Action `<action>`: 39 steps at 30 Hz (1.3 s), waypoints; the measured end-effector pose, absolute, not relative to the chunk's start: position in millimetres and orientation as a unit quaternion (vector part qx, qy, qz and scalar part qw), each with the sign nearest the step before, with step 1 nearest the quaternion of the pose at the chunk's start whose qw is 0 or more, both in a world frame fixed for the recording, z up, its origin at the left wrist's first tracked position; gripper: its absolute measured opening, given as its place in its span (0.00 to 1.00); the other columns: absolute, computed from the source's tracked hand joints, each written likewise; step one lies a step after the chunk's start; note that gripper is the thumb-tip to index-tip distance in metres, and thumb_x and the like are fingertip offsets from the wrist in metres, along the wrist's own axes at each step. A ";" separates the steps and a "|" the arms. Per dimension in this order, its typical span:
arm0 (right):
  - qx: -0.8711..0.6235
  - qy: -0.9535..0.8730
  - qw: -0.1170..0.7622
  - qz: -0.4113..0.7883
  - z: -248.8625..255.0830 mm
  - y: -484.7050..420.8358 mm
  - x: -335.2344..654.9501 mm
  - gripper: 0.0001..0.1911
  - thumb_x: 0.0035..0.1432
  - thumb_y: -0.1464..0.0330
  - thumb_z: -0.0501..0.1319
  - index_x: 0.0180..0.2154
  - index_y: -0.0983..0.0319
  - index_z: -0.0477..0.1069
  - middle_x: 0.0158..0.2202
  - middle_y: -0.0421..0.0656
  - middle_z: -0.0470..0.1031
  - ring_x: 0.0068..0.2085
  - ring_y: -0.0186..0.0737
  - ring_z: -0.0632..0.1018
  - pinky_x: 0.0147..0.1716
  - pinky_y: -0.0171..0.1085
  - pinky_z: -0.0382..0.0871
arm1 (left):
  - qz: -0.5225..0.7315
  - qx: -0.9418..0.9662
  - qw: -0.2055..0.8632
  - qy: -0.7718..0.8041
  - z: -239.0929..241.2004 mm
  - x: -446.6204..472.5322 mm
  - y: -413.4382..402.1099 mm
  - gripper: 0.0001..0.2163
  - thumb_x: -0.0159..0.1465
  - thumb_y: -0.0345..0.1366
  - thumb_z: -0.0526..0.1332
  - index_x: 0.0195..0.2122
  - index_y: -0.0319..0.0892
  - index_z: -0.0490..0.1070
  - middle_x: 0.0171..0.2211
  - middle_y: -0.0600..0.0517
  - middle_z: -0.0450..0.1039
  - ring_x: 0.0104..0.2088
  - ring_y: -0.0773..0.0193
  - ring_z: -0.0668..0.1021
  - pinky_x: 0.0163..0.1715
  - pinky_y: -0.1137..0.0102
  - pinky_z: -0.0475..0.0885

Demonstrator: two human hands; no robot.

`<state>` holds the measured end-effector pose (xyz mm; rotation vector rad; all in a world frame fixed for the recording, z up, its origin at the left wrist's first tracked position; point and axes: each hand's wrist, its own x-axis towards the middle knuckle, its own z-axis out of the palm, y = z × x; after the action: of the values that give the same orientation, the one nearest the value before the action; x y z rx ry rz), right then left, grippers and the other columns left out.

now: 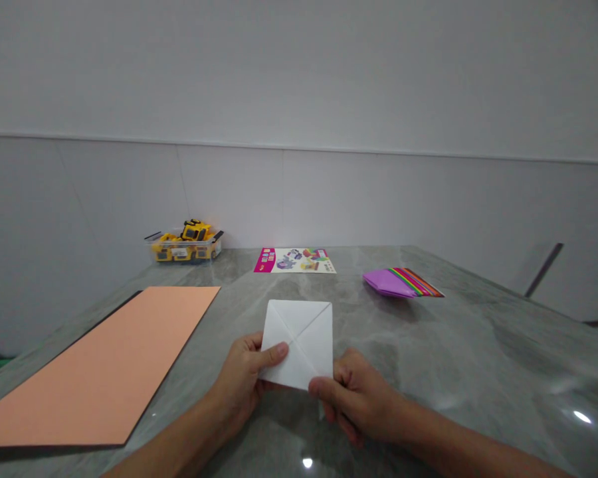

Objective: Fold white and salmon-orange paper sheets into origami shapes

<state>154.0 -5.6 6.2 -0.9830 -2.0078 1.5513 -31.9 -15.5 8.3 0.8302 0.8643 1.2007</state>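
Observation:
A white square of folded paper (pixel 303 332), creased along both diagonals, is held up over the grey table between my two hands. My left hand (pixel 244 372) grips its left edge, thumb lying on the face near the centre and fingers behind. At the lower right corner, my right hand (pixel 356 395) pinches the paper between thumb and curled fingers. A small pale tip pokes out below the right hand's fingers. The underside of the paper is hidden.
A large orange sheet (pixel 114 358) lies on the left. Along the back stand a clear box (pixel 189 252) of yellow toy vehicles (pixel 195 231) and a printed booklet (pixel 295 260). Purple and striped coloured papers (pixel 398 282) rest at the right on the grey marbled table (pixel 458 372).

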 end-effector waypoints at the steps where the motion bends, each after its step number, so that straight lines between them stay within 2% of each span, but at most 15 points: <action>1: -0.360 -0.725 0.200 0.552 7.1 -6.0 154.1 0.29 0.53 0.47 0.54 0.15 0.62 0.61 0.09 0.36 0.59 0.09 0.27 0.60 0.08 0.27 0.50 | 0.528 0.368 0.667 0.374 7.8 -33.1 -15.0 0.15 0.52 0.35 0.68 0.38 0.31 0.76 0.28 0.44 0.77 0.24 0.62 0.76 0.25 0.70 0.73; 3: -0.360 -0.733 0.173 0.551 8.9 -8.2 154.5 0.27 0.55 0.49 0.54 0.15 0.62 0.61 0.10 0.36 0.58 0.10 0.27 0.60 0.08 0.27 0.50 | 0.518 0.375 0.679 0.361 7.5 -35.3 -14.3 0.15 0.53 0.35 0.68 0.39 0.32 0.76 0.30 0.43 0.78 0.26 0.62 0.77 0.27 0.70 0.72; 6: -0.329 -0.767 0.147 0.531 11.4 -16.0 154.7 0.23 0.56 0.54 0.56 0.18 0.63 0.63 0.13 0.36 0.60 0.13 0.27 0.62 0.11 0.27 0.54 | 0.489 0.397 0.693 0.351 7.6 -36.1 -14.5 0.16 0.51 0.34 0.69 0.40 0.32 0.76 0.29 0.43 0.78 0.25 0.62 0.77 0.24 0.73 0.69; 10: -0.239 -0.847 0.220 0.421 14.9 -30.8 154.7 0.19 0.56 0.57 0.57 0.20 0.63 0.69 0.20 0.41 0.67 0.25 0.34 0.70 0.27 0.31 0.64 | 0.472 0.415 0.705 0.330 7.5 -28.9 -18.2 0.16 0.48 0.33 0.70 0.38 0.32 0.77 0.27 0.43 0.78 0.23 0.62 0.76 0.23 0.73 0.67; 13: -0.222 -0.863 0.264 0.370 16.5 -38.5 155.8 0.19 0.56 0.56 0.57 0.21 0.62 0.72 0.21 0.43 0.69 0.30 0.39 0.71 0.33 0.35 0.65 | 0.463 0.416 0.716 0.316 6.0 -21.3 -21.6 0.15 0.48 0.35 0.70 0.36 0.32 0.77 0.26 0.44 0.78 0.22 0.63 0.75 0.23 0.73 0.66; 17: -0.237 -0.857 0.243 0.388 14.9 -36.3 154.9 0.21 0.57 0.57 0.55 0.19 0.62 0.69 0.19 0.42 0.67 0.25 0.35 0.70 0.26 0.32 0.63 | 0.476 0.408 0.717 0.306 2.5 -21.8 -19.6 0.16 0.49 0.37 0.69 0.36 0.32 0.77 0.27 0.43 0.78 0.22 0.63 0.75 0.22 0.73 0.65; 21: -0.367 -0.774 0.246 0.454 6.2 -19.5 149.2 0.26 0.59 0.55 0.51 0.16 0.64 0.65 0.13 0.38 0.61 0.15 0.29 0.62 0.15 0.30 0.54 | 0.509 0.394 0.688 0.336 3.2 -30.4 -14.2 0.16 0.50 0.36 0.69 0.38 0.32 0.76 0.30 0.42 0.78 0.24 0.61 0.77 0.25 0.71 0.69; 25: -0.384 -0.688 0.311 0.531 -2.6 -2.5 147.3 0.25 0.56 0.50 0.55 0.24 0.66 0.70 0.18 0.40 0.67 0.17 0.30 0.66 0.16 0.30 0.60 | 0.499 0.397 0.684 0.354 6.0 -29.1 -16.2 0.18 0.47 0.31 0.70 0.40 0.32 0.74 0.35 0.40 0.78 0.31 0.53 0.79 0.34 0.62 0.73; 30: -0.344 -0.685 0.300 0.568 -5.7 -0.2 147.4 0.19 0.54 0.55 0.60 0.33 0.66 0.71 0.23 0.40 0.70 0.17 0.28 0.66 0.15 0.29 0.62 | 0.500 0.379 0.670 0.397 3.5 -23.4 -20.1 0.16 0.49 0.31 0.69 0.39 0.32 0.74 0.35 0.39 0.78 0.30 0.53 0.79 0.31 0.62 0.73; 34: -0.336 -0.685 0.300 0.573 -1.6 -5.2 146.6 0.19 0.54 0.56 0.60 0.33 0.67 0.71 0.22 0.39 0.68 0.16 0.27 0.65 0.14 0.28 0.61 | 0.503 0.368 0.679 0.387 5.7 -22.5 -21.8 0.15 0.49 0.31 0.69 0.37 0.31 0.75 0.32 0.39 0.78 0.29 0.54 0.78 0.30 0.64 0.73; 39: -0.315 -0.681 0.311 0.583 5.7 -6.3 148.4 0.21 0.52 0.53 0.59 0.28 0.67 0.69 0.18 0.38 0.64 0.15 0.27 0.62 0.13 0.28 0.57 | 0.518 0.358 0.698 0.341 11.7 -15.6 -25.7 0.15 0.48 0.33 0.70 0.36 0.30 0.75 0.28 0.40 0.78 0.24 0.56 0.77 0.26 0.65 0.72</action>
<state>148.4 -6.3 5.7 -0.8313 -1.7972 1.5398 -15.6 -25.7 11.7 0.7970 0.7611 1.1538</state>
